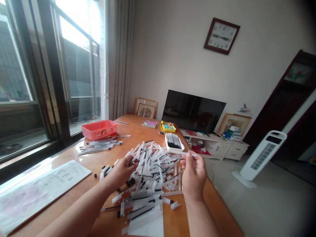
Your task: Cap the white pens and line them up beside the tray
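A heap of white pen barrels, black caps and thin refills (153,168) covers the middle of the wooden table (108,220). My left hand (122,171) reaches into the heap's left side, fingers closed in a pinch on a white pen part. My right hand (194,172) is raised at the heap's right edge, and its fingertips pinch a white pen barrel (184,153) that lies level and points left. A small white tray (174,142) filled with black-tipped pens stands just behind the heap.
A red plastic tray (99,129) sits at the far left, with a row of assembled pens (100,147) in front of it. A printed sheet (37,191) lies at the near left. Small boxes (168,126) stand at the far edge. Beyond are a television (192,111) and a white tower fan (261,156).
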The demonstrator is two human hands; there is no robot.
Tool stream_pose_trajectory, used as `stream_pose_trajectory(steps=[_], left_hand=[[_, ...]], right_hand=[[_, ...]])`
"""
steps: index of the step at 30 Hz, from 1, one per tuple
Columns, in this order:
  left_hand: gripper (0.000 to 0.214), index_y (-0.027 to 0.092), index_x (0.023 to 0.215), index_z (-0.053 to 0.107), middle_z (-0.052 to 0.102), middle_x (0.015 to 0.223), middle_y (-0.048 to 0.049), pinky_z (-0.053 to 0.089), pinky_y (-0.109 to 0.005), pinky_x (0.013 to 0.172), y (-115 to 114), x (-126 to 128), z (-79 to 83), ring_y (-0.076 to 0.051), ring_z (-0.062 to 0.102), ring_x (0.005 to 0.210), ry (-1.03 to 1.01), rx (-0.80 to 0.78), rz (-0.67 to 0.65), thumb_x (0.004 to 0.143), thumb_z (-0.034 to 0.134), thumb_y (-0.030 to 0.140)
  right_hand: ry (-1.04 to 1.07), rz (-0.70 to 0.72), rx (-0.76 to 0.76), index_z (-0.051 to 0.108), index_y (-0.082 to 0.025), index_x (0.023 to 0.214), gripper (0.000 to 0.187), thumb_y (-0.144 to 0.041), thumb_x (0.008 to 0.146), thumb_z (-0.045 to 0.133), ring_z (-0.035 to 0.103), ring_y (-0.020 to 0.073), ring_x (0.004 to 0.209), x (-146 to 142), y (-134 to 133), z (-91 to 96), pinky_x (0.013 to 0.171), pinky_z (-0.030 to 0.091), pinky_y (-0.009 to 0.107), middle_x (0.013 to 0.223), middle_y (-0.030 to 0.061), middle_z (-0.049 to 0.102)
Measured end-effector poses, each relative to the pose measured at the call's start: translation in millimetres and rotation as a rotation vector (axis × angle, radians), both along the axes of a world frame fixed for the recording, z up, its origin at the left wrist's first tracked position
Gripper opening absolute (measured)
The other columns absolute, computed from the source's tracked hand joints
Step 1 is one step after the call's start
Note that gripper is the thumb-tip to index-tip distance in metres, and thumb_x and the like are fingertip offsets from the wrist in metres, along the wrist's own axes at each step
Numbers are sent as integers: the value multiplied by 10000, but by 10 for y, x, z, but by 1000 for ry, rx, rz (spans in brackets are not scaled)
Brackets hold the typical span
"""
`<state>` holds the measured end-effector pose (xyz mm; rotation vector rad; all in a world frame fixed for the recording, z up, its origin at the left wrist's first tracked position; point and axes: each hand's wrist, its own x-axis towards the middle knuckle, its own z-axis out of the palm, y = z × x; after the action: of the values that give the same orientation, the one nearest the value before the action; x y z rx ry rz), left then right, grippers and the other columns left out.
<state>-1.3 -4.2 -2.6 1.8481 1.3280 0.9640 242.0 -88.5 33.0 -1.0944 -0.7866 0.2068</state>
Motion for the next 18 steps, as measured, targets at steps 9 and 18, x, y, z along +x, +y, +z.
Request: stream_pose_trajectory(steps=[9,18], left_hand=[[393,179,890,633,579,641,26,296,-221,475,-74,26,56,-113,424,503,-217,-173,-87,721,672,532],[505,160,929,621,640,739,-12,265,-210,472,-160,37,143,-82,404,508,-362,-311,-179,826,575,653]], right_hand=[[-559,85,-319,698,-190,1149,324,-344,934,510,673,244,938,-146,114,-309,840,511,349,1049,116,731],[-907,167,-431,700,-211,1239,477,-85,831,486,627,273,1077,-206,141,-432,961,475,385,1128,104,729]])
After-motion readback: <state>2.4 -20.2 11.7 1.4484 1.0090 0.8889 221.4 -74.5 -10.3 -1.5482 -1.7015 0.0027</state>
